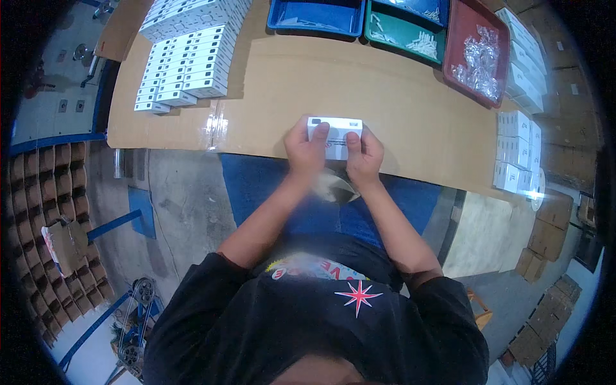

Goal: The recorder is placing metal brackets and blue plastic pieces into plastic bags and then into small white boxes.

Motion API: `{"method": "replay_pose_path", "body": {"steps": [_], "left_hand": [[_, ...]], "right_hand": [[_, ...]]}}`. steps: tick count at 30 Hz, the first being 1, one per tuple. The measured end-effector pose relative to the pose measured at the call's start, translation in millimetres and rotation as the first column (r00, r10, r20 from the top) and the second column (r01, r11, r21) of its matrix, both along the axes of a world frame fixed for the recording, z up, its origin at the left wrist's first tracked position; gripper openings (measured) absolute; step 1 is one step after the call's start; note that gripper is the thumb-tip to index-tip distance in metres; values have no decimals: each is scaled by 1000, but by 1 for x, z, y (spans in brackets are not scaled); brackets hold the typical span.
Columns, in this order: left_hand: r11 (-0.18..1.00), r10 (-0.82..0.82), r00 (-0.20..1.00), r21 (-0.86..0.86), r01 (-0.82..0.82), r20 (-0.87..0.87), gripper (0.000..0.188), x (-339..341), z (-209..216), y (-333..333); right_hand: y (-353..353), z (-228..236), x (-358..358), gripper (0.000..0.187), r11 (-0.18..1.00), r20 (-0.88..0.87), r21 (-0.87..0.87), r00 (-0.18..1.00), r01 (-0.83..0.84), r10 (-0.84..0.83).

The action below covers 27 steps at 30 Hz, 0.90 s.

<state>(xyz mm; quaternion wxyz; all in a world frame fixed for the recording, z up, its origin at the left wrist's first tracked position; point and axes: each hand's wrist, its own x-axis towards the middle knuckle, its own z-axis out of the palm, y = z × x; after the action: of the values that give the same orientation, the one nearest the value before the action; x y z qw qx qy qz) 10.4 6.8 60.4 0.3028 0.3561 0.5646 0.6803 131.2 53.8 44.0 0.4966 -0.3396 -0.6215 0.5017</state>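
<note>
A small white box [336,149] with dark print is held between my two hands at the table's near edge. My left hand [305,146] grips its left side, thumb on the face turned up to me. On the right side my right hand [364,154] closes round it in the same way, its thumb also on that face. The fingers behind the box are hidden. The cardboard-covered table [269,96] spreads out beyond my hands.
Stacks of white boxes [192,64] stand at the far left, with more white boxes [513,147] at the right edge. Along the back are a blue tray [314,29], a green tray [391,45] with small white pieces, and a red tray [459,22] of clear plastic packets.
</note>
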Motion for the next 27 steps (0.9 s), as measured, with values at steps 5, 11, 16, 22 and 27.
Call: {"method": "replay_pose_path", "body": {"steps": [5, 11, 16, 22, 27], "left_hand": [[972, 194, 974, -156, -175, 114, 37, -8, -3, 12], [959, 142, 987, -234, -157, -81, 35, -18, -9, 16], [967, 39, 999, -253, -33, 19, 24, -26, -13, 22], [979, -124, 953, -123, 163, 276, 31, -24, -28, 17], [978, -47, 970, -187, 94, 239, 35, -12, -16, 20]], "right_hand": [[6, 12, 0, 25, 907, 16, -367, 973, -208, 230], [2, 1, 4, 27, 797, -129, -501, 940, -337, 316], [6, -2, 5, 25, 804, -65, -529, 958, -272, 281], [16, 1, 7, 40, 849, -49, -514, 993, -117, 107], [15, 19, 5, 66, 929, 539, 357, 833, -95, -122]]}}
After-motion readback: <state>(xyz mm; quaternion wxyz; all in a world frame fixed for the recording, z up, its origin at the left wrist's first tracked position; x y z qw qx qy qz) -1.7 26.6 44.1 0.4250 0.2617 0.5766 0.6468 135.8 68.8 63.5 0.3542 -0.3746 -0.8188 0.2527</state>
